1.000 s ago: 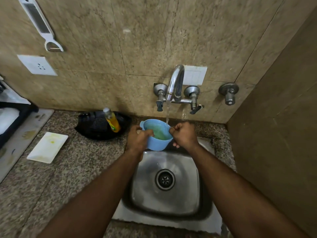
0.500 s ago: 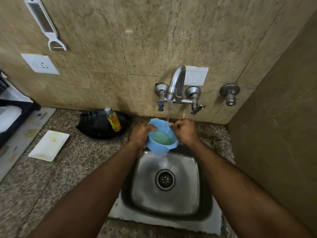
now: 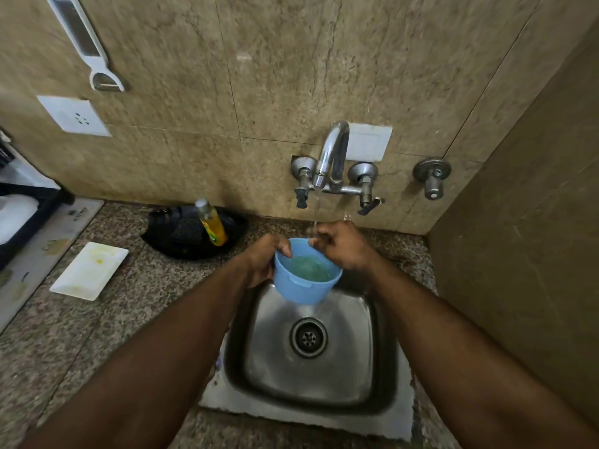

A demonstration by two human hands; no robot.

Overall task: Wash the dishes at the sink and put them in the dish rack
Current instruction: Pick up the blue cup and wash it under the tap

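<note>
I hold a small blue plastic bowl (image 3: 306, 278) over the back of the steel sink (image 3: 382, 367), between my two hands and tipped so that its open mouth faces up and toward me. My left hand (image 3: 264, 260) grips its left side, thumb hooked over the rim and fingers curled around the outer wall. My right hand (image 3: 343, 246) pinches the far right part of the rim, its knuckles bunched above the bowl. A thin stream of water from the faucet (image 3: 332, 153) falls just by my right fingers (image 3: 319, 243) at the rim, and greenish water sits inside the bowl. On the granite counter (image 3: 97, 335) to my left stand a yellow dish-soap bottle (image 3: 212, 223) and a white rectangular plate (image 3: 89, 270), well apart from the bowl.
</note>
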